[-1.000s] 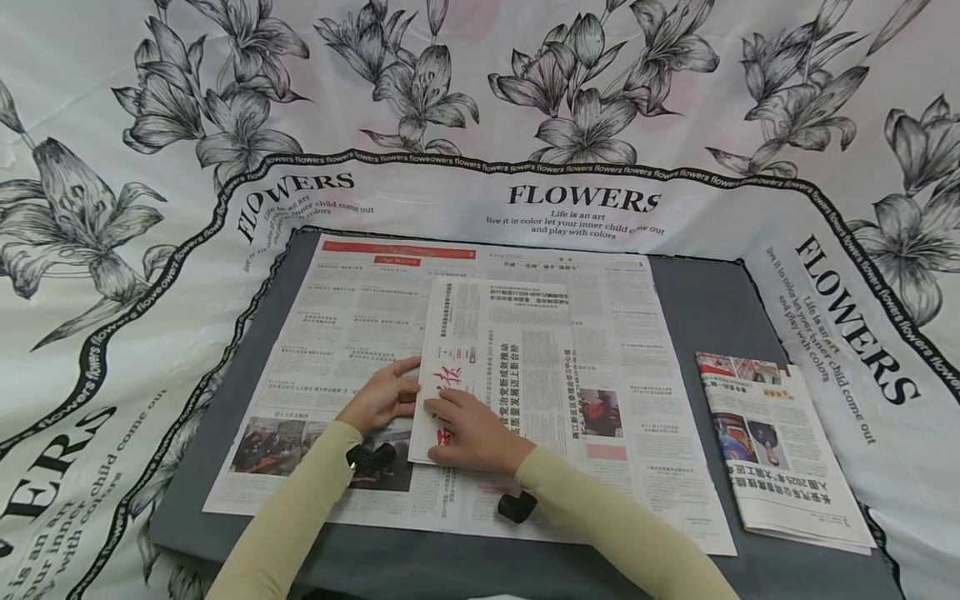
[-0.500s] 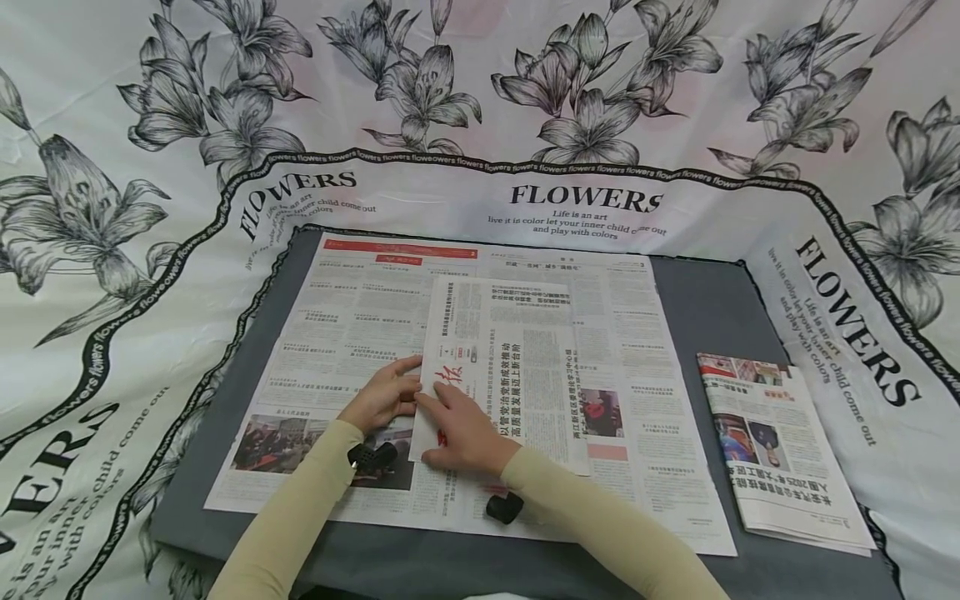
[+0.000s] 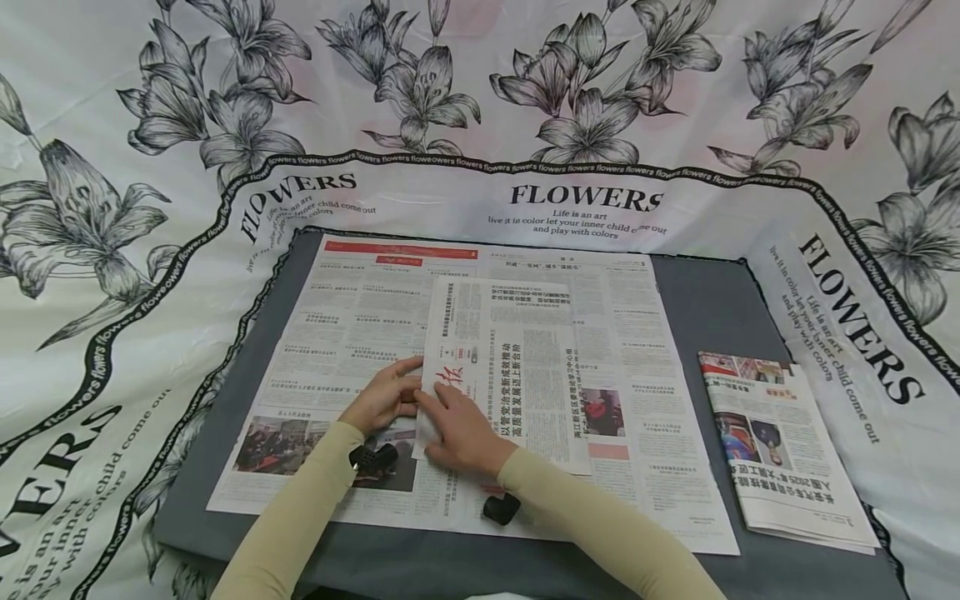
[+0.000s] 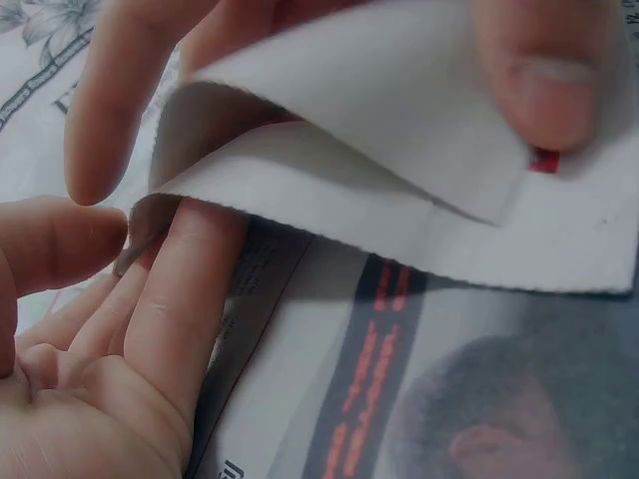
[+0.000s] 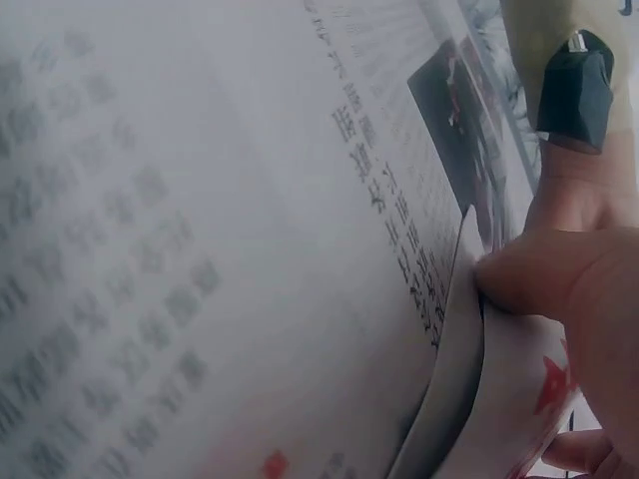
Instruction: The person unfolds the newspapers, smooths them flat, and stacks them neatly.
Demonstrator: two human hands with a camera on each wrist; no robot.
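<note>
A folded newspaper (image 3: pixel 528 350) with red masthead characters lies on a larger spread newspaper (image 3: pixel 652 467). At its left edge my left hand (image 3: pixel 382 400) holds the paper. In the left wrist view, fingers (image 4: pixel 185 309) reach under the curled paper edge (image 4: pixel 329 190) and the thumb is close beside the fold. My right hand (image 3: pixel 465 433) reaches over the same edge from above, its fingertips close to the left hand's. The right thumb (image 5: pixel 529 274) presses near the lifted flap. The right palm's contact is hidden in the head view.
Another folded newspaper (image 3: pixel 780 450) with colour photos lies at the table's right side. The dark grey table (image 3: pixel 712 308) borders the spread sheet, and a white flower-printed cloth (image 3: pixel 585 225) surrounds it. Both wrists wear small black cameras (image 3: pixel 501 508).
My right hand has shifted slightly left toward the folded newspaper's edge, and the near-left corner now curls up under it. The left hand stays almost in place.
</note>
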